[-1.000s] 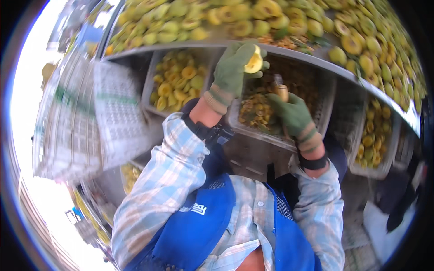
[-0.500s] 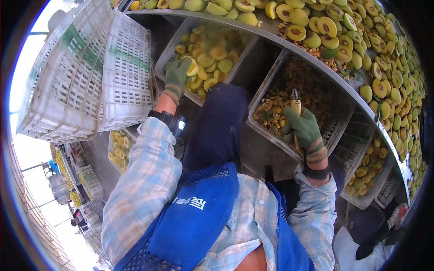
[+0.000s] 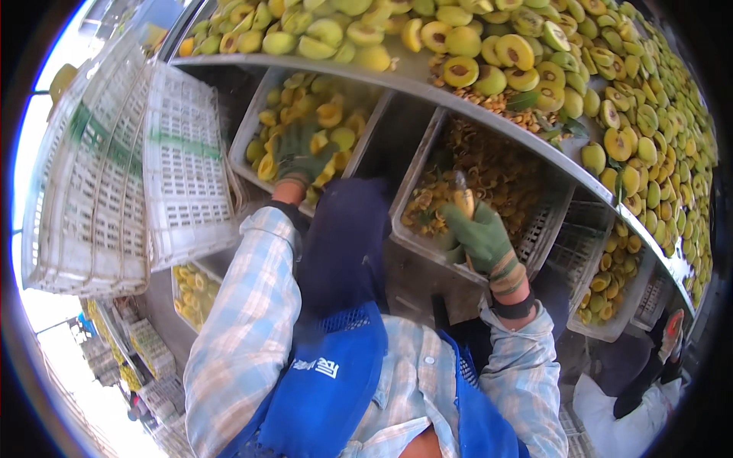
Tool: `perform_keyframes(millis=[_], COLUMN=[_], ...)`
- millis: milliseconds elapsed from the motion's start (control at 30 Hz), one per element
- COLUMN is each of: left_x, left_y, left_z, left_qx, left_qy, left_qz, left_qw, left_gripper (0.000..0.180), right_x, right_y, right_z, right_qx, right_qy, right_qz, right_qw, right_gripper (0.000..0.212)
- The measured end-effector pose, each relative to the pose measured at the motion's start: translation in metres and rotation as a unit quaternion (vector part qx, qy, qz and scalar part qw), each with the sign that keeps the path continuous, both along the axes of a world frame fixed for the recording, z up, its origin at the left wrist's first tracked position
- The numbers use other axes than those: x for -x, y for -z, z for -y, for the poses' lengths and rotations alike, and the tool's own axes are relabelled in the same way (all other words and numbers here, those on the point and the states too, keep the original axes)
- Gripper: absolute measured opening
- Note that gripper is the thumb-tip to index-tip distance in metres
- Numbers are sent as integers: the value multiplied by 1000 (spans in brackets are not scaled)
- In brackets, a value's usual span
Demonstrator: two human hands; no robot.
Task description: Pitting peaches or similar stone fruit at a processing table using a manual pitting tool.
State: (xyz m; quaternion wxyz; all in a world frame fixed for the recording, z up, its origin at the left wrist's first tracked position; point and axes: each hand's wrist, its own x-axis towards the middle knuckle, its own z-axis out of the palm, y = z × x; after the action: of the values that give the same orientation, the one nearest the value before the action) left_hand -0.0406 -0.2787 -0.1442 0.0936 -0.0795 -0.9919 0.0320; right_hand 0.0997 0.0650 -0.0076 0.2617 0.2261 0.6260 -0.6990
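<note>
My left hand [image 3: 304, 159], in a green knit glove, is low over a white crate [image 3: 250, 128] of cut yellow-green stone fruit [image 3: 294, 95]. Its fingers look spread, though blurred. A cut fruit piece [image 3: 318, 142] shows between fingers and thumb; whether they touch it is unclear. My right hand [image 3: 482, 238], gloved alike, is closed round a wooden-handled tool [image 3: 463, 200] with a small metal tip pointing up and away. Below it stands a second crate [image 3: 408, 164] with brown pits and scraps [image 3: 489, 164].
A metal-edged table [image 3: 427, 93] heaped with halved fruit [image 3: 515, 52] curves across the far side. Tall white crates [image 3: 183, 164] stand at my left. More fruit crates [image 3: 607, 328] sit under the table at right, near another person's white-clothed part [image 3: 622, 424].
My left hand has lowered into the fruit crate, and the fruit half it held is no longer clearly in its grip. My right hand keeps the tool. The whole view has shifted.
</note>
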Motion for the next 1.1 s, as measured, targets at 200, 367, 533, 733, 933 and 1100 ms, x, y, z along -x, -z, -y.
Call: perform_keyframes(millis=[200,367,533,733,933,1100], left_x=[50,58,48,84,66,4], left_y=[-38,-98,-169,-153,-157,-191], left_z=[-13,-30,-124,-246,-251,-250], left_qx=[-14,4,-263,-74,-269,-357], left_qy=[-68,-15,214,175,221,483], left_qz=[203,348,88,146,165,123], left_qw=[977,938,936,971,923,790], left_gripper=[86,58,36,54,60,82], right_x=[-6,-2,-3,-6,-10,-6], right_y=[5,-27,-18,-5,-27,-39], right_z=[-4,-13,-16,-19,-38,-45], right_qx=[28,0,17,-26,8,115], right_qy=[25,35,68,90,134,258], right_qz=[20,0,-16,-126,-105,-188], right_qw=[999,999,997,988,985,941], right_gripper=[36,36,34,33,33,28])
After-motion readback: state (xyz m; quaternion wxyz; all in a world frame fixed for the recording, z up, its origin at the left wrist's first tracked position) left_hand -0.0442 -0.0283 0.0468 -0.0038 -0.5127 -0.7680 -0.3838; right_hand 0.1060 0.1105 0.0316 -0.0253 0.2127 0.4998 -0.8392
